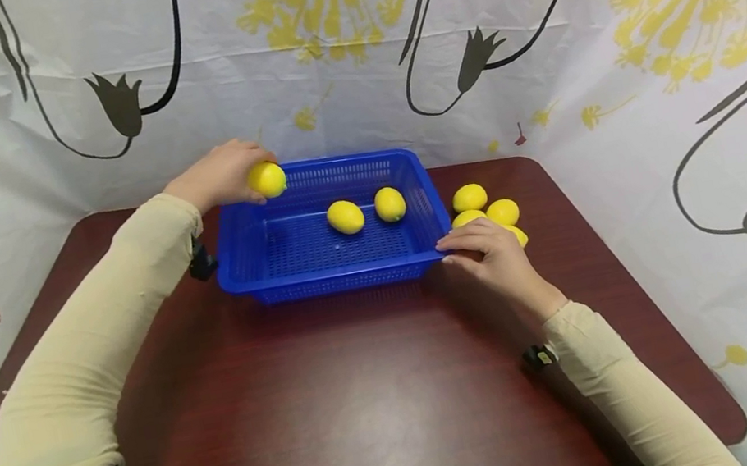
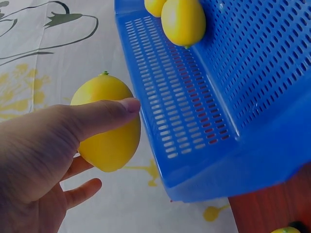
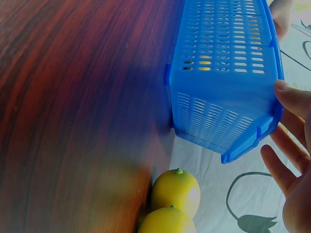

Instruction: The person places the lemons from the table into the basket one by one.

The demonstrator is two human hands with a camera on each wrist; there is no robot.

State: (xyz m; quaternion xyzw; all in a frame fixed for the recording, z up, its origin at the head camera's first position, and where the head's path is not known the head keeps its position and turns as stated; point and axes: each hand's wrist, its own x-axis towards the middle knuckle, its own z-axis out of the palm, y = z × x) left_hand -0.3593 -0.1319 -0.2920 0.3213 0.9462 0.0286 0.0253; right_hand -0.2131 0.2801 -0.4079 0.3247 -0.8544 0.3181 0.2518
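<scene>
My left hand [image 1: 224,174] grips a yellow lemon [image 1: 267,179] over the far left corner of a blue plastic basket [image 1: 333,283]. In the left wrist view the thumb lies across this lemon [image 2: 112,150], which is just outside the basket's rim. Two more lemons rest inside the basket, one lemon [image 1: 345,217] near the middle and another lemon [image 1: 389,204] to its right. At the near right corner, my right hand [image 1: 498,257] pinches the basket's rim, with the thumb on the edge in the right wrist view.
Several lemons [image 1: 502,212] lie grouped on the dark red table [image 1: 370,383] right of the basket, partly hidden by my right hand. A patterned white cloth [image 1: 320,101] hangs behind and at both sides. A small yellow piece [image 2: 285,230] shows at the left wrist view's bottom edge.
</scene>
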